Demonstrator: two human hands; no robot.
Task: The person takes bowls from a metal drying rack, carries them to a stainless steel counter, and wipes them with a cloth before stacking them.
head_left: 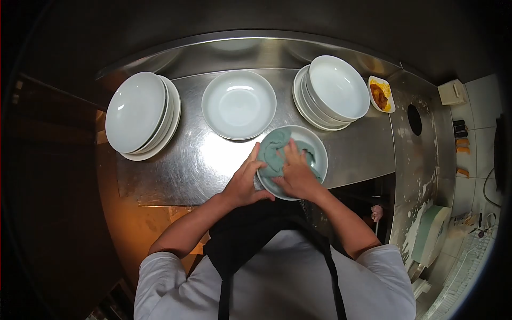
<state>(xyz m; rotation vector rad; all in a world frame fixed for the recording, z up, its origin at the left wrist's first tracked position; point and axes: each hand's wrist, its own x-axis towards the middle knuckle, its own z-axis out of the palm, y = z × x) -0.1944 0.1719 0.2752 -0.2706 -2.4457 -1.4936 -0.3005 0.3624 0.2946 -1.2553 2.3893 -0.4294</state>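
A white bowl (pixel 320 152) is at the front edge of the steel counter, close to my body. My left hand (pixel 246 178) grips its left rim, thumb low and fingers along the side. Inside the bowl lies a crumpled green cloth (pixel 272 152). My right hand (pixel 296 175) presses into this cloth with its fingers, against the bowl's inner surface. Just behind is a wide, shallow white bowl (pixel 238 104), standing alone and touched by neither hand.
On the steel counter (pixel 352 154), a stack of white plates (pixel 136 113) stands left and stacked bowls (pixel 337 88) stand right. A small dish of food (pixel 381 95) sits beyond them. Farther right is a steel surface with a round hole (pixel 414 120).
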